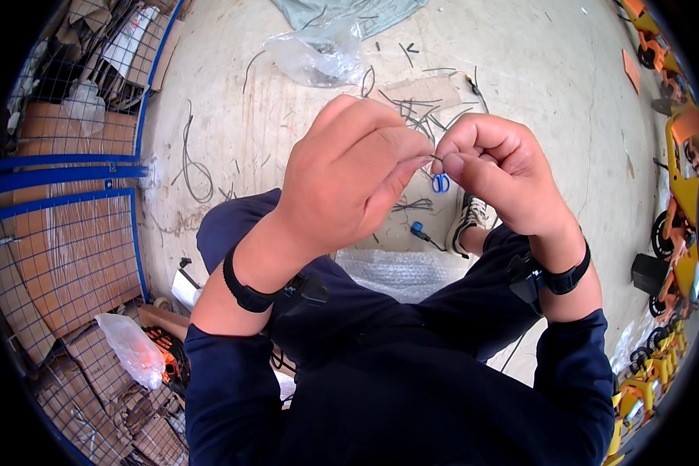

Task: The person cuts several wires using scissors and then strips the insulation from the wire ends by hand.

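Note:
A short, thin dark wire [435, 158] spans the small gap between my raised hands, pinched at the fingertips of my left hand [342, 179] and between the thumb and curled fingers of my right hand [505, 171]. Just below, blue-handled scissors [441, 184] lie on the floor, partly hidden by my right hand. Cut dark wire pieces [419, 109] are scattered beyond my hands, some on a flat cardboard piece [412, 92]. A blue-tipped connector on a cable [418, 228] lies near my right foot.
Bubble wrap [388, 276] lies between my legs. A clear bag [314, 58] and grey-green cloth [342, 12] are at the far side. A blue wire cage with cardboard [70, 256] stands at left. Yellow and orange wheeled items [679, 194] line the right. A looped wire [198, 179] lies left.

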Motion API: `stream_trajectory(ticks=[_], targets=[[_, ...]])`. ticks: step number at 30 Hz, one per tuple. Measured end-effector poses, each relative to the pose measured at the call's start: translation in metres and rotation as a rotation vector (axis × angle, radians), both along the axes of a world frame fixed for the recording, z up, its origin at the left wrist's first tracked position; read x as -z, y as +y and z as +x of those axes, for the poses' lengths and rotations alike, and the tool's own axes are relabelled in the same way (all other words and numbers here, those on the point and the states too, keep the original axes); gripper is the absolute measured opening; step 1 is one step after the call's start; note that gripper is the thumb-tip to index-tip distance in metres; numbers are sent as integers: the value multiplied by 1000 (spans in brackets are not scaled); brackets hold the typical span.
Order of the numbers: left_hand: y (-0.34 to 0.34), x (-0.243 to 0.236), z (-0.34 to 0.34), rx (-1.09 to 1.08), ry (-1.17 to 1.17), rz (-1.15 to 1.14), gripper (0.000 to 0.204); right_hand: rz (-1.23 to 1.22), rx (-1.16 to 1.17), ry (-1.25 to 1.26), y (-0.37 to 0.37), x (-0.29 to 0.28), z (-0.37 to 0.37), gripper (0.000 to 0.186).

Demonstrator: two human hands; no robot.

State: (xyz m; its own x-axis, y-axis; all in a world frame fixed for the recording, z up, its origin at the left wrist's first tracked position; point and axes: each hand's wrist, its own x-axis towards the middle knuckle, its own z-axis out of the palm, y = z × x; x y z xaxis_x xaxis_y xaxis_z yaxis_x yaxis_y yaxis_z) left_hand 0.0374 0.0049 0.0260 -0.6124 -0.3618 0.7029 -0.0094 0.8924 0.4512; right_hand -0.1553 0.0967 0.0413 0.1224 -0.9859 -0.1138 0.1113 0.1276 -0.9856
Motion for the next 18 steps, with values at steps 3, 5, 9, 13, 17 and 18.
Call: stream_trajectory(ticks=[3, 5, 9, 13, 17, 18], targets=[[2, -4, 0, 1, -34, 81, 16, -28, 46, 52, 2, 2, 2, 7], [2, -3, 1, 13, -31, 109, 15, -19, 73, 65, 2, -2, 3, 7], [2, -3, 3, 31, -27, 178, 13, -7, 111, 58, 3, -4, 8, 6], [1, -5, 4, 49, -20, 188, 13, 16, 97, 73, 5, -8, 10, 6], [-1, -8, 5, 83, -13, 168, 13, -6, 73, 78, 9, -8, 12, 8], [-2, -10, 6, 88, -13, 161, 13, -11, 68, 70, 9, -9, 13, 8]])
